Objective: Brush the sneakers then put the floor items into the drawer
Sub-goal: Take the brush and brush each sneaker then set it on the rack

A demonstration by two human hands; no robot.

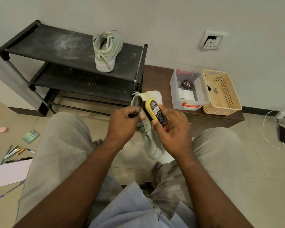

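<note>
The person sits and holds one sneaker (152, 145) between the knees. The left hand (123, 124) has its fingers curled tight on the shoe's open top. The right hand (173, 129) wraps its fingers round the yellow brush (155, 109), which lies against the shoe, just beside the left fingers. The other sneaker (107, 50) stands on the black rack (64, 46). Pens (15, 152) and paper (11, 171) lie on the floor.

upper left: shoe rack (69, 46) – black matt tubes, dusty cloth shelves | sneaker on rack (107, 51) and held sneaker (152, 145) – pale matt cloth | brush (155, 111) – yellow glossy plastic back | right: box (174, 96) – clear smooth plastic; basket (229, 99) – beige matt plastic | cabinet (156, 79) – dark wood | lower left: paper sheet (11, 171) – white, matt
</note>
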